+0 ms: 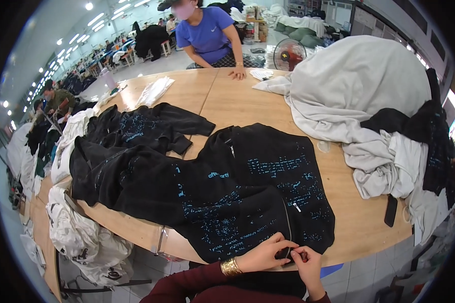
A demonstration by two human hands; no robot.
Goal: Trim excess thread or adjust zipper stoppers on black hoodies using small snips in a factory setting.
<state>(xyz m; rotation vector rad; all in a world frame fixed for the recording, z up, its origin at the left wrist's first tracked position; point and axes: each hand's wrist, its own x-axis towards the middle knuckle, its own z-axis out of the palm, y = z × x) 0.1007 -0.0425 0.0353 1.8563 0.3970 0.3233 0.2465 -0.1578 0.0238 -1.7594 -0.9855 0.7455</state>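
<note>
A black zip-up jacket (156, 194) with scattered blue print lies spread across the table in front of me. Its zipper (288, 217) runs down to the hem at the near table edge. There my left hand (264, 254), with a gold bracelet at the wrist, pinches the zipper's lower end. Close against it on the right, my right hand (307, 263) has thumb and fingers pressed together on the same end of the zipper. The exact bit between the fingertips is hidden. A small pale zip pull (297, 207) hangs on the jacket front above my hands.
Beyond the jacket lies another black printed garment (136, 126). Light grey fabric (359, 81) is heaped at the right, with a dark phone (391, 210) beside it. White cloth bundles (81, 237) hang off the left side. A person (207, 33) leans on the far table edge.
</note>
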